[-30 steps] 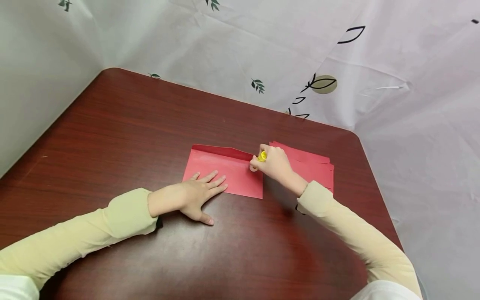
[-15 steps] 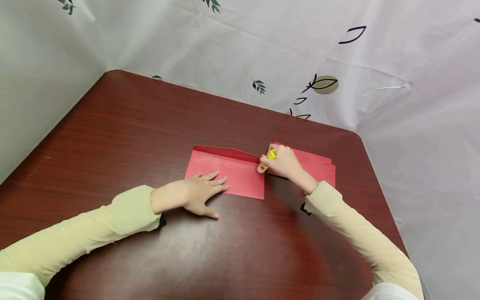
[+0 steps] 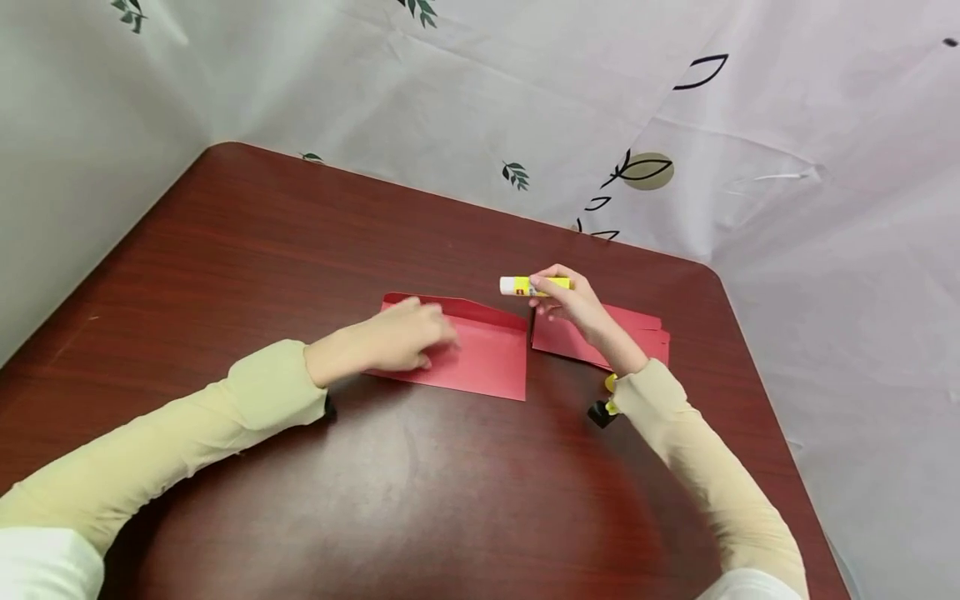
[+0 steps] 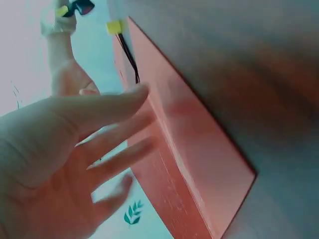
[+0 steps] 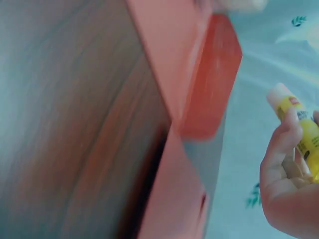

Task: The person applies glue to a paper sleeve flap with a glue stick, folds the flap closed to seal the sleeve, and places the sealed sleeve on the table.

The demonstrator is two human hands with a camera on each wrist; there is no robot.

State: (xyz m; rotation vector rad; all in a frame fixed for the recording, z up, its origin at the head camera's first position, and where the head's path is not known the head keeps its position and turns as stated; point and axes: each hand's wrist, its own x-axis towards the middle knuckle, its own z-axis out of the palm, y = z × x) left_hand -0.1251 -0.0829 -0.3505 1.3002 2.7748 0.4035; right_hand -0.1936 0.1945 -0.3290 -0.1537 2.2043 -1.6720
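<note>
A red envelope [image 3: 483, 362] lies on the table with its flap [image 3: 480, 312] lifted along the far edge. Above its left part hovers my left hand [image 3: 401, 335], palm down and slightly blurred. In the left wrist view the thumb and fingers of that hand [image 4: 94, 134] are spread loosely and hold nothing. My right hand [image 3: 573, 300] grips a yellow glue stick [image 3: 551, 287] between thumb and fingers. The stick is held sideways in the air, its white end [image 3: 507, 286] pointing left, apart from the envelope.
A stack of red envelopes [image 3: 570, 336] lies just right of the single one, partly under my right forearm. A small yellow piece [image 3: 611, 382] shows beside the right cuff; its kind is unclear. A patterned pale curtain [image 3: 450, 108] stands behind the table's far edge.
My right hand has lifted the glue stick off the envelope's right edge and turned it sideways. My left hand, flat on the envelope before, has risen and moved toward the flap.
</note>
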